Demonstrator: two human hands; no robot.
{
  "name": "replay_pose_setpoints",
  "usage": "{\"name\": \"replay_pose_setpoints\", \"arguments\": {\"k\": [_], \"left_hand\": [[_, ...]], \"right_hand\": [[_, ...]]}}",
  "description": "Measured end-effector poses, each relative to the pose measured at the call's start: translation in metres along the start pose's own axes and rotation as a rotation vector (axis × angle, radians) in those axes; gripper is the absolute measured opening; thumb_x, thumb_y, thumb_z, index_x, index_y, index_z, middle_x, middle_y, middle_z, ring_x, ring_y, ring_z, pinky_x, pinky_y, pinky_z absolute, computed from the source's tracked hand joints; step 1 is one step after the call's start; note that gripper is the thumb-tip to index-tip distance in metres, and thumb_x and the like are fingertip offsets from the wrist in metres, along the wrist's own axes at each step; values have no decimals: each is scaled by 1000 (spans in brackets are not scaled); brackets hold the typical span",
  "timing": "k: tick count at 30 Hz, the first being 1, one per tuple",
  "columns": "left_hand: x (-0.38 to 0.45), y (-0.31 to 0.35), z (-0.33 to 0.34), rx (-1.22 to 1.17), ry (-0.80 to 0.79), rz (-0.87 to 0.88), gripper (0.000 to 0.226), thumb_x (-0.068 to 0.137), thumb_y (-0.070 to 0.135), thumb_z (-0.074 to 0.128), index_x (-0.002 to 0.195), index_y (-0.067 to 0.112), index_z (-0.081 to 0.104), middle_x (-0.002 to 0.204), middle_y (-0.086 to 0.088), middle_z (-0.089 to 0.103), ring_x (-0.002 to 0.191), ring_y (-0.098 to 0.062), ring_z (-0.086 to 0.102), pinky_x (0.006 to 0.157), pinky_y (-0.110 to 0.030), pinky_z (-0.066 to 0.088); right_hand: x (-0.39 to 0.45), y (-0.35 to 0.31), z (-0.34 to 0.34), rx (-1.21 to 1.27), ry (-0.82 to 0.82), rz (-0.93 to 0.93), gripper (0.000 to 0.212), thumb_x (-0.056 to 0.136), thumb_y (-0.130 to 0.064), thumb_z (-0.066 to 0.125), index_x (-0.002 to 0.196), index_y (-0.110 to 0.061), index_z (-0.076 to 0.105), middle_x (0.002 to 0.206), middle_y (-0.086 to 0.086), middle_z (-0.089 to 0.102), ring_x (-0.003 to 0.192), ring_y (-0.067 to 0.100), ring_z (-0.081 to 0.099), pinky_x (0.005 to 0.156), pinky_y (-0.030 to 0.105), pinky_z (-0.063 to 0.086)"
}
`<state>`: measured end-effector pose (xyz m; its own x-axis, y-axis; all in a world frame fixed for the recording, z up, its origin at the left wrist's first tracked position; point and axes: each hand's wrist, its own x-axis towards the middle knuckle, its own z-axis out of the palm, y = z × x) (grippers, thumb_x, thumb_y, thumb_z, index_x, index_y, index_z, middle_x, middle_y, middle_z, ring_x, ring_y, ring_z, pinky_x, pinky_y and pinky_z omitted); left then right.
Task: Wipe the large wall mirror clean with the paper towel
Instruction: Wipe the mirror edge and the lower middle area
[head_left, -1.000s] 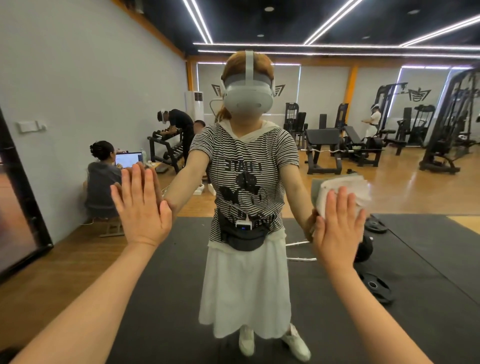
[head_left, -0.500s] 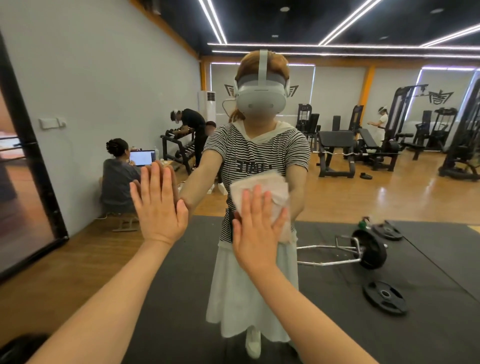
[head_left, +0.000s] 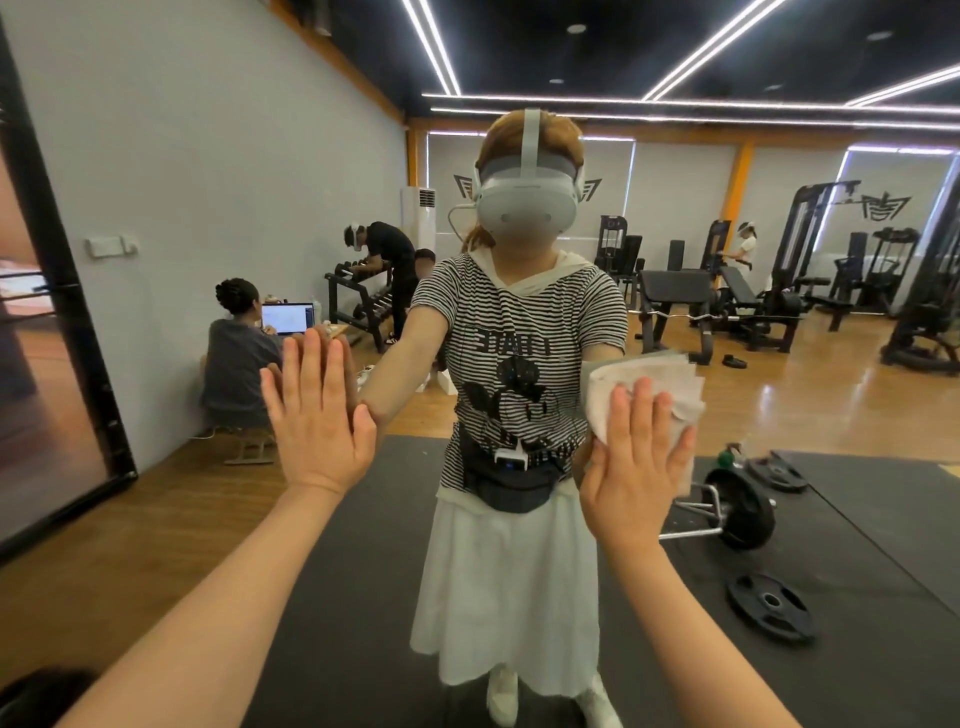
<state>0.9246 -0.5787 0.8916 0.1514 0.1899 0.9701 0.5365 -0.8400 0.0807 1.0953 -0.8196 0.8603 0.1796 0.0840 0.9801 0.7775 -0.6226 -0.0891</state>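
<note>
The large wall mirror (head_left: 218, 156) fills nearly the whole view and reflects me and a gym hall. My left hand (head_left: 317, 410) lies flat on the glass with its fingers up and together, holding nothing. My right hand (head_left: 634, 467) presses a crumpled white paper towel (head_left: 649, 374) flat against the mirror at chest height, right of my reflection. The towel sticks out above and to the right of my fingers.
A black-framed panel (head_left: 67, 312) stands at the far left edge. The mirror reflects a black floor mat (head_left: 363, 597), a loaded barbell (head_left: 737, 509), a loose weight plate (head_left: 769, 608), gym machines (head_left: 810, 270) and other people (head_left: 239, 353) further back.
My right hand swept the towel left across the glass to the middle of my reflection, then back to the right. My left hand stayed flat on the mirror.
</note>
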Motion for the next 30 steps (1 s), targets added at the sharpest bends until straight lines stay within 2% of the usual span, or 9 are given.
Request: {"name": "replay_pose_setpoints", "arguments": {"k": [4, 8, 18, 22, 24, 30], "left_hand": [[0, 1, 0, -5, -2, 8, 69, 86, 28, 33, 150, 3, 22, 154, -22, 23, 147, -29, 5, 120, -37, -11], [0, 1, 1, -22, 15, -5, 68, 87, 29, 32, 149, 2, 23, 154, -24, 24, 149, -15, -9, 120, -38, -10], [-1, 2, 1, -24, 28, -1, 65, 93, 32, 26, 150, 2, 21, 154, -24, 23, 149, -16, -5, 120, -41, -4], [-3, 2, 2, -7, -9, -18, 64, 98, 40, 18, 151, 4, 18, 154, -25, 22, 149, -27, 3, 119, -48, 1], [-3, 2, 1, 11, -25, -17, 66, 99, 44, 12, 151, 4, 17, 154, -25, 22, 147, -32, 9, 120, -46, 0], [-1, 7, -2, 23, -15, -39, 64, 99, 41, 14, 150, 3, 18, 155, -21, 18, 149, -18, -3, 120, -42, -2]], "right_hand": [[-1, 0, 5, 15, 35, 9, 55, 104, -33, 16, 156, -23, 2, 163, -9, -8, 150, 14, -3, 119, 42, -6], [-2, 1, 7, 13, 54, -12, 56, 104, -33, 18, 156, -23, 2, 163, -8, -8, 150, 14, -3, 119, 43, -4], [-7, 4, 11, -2, 56, -34, 57, 103, -32, 20, 156, -20, 5, 163, -4, -4, 150, 17, 0, 118, 47, -2], [-8, 6, 12, 11, 48, -43, 59, 101, -30, 25, 156, -20, 7, 163, -3, -4, 150, 17, -1, 118, 47, -4], [-9, 6, 12, 24, 48, -49, 64, 97, -28, 31, 156, -19, 7, 163, -3, -4, 150, 17, -1, 118, 47, -5], [-11, 7, 13, 4, 48, -65, 62, 98, -27, 29, 156, -19, 8, 163, -2, -3, 150, 17, -2, 118, 46, -6]]}}
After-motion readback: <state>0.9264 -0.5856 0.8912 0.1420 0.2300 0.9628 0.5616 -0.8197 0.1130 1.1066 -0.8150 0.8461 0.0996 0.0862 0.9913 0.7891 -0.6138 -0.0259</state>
